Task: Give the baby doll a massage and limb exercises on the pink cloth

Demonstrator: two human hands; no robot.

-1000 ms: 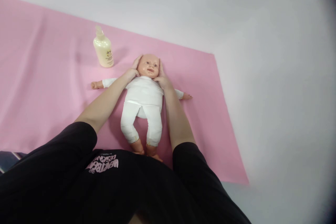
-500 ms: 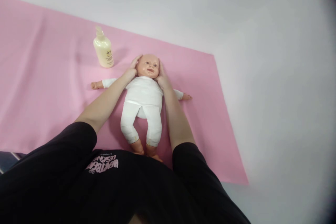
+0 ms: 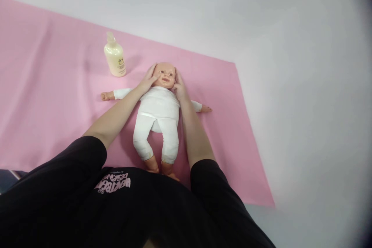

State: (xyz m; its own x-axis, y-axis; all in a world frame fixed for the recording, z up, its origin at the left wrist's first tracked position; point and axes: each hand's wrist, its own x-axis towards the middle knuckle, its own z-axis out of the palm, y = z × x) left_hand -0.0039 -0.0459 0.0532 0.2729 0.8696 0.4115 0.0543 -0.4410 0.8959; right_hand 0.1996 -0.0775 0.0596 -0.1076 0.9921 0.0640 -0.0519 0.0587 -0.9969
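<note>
Doll: on its back on the pink cloth, face up, head toward the far side, feet toward the person's body.
Doll's clothing: white top and white trousers; bare hands and feet showing past the cuffs.
Doll's arms: spread out to either side, flat on the cloth.
Doll's legs: slightly bent, a little apart, feet just short of the black shirt.
Left hand: open, fingers laid along the doll's cheek on the bottle's side, touching the face, not clenched.
Right hand: open, fingers flat against the other side of the doll's head, touching it, not clenched.
Grip: head cupped between the two palms; no closed grasp to be seen.
Forearms: bare, reaching out on either side of the doll's body, the left one crossing over the doll's arm.
Lotion bottle: pale yellow, upright on the cloth, near the doll's head on the left hand's side, apart from both hands.
Pink cloth: spread flat over the desk, a few soft creases at the left.
Desk: plain white, showing beyond the cloth's far and right edges.
Black shirt: short-sleeved, pink lettering on the chest, filling the lower part of the view.
</note>
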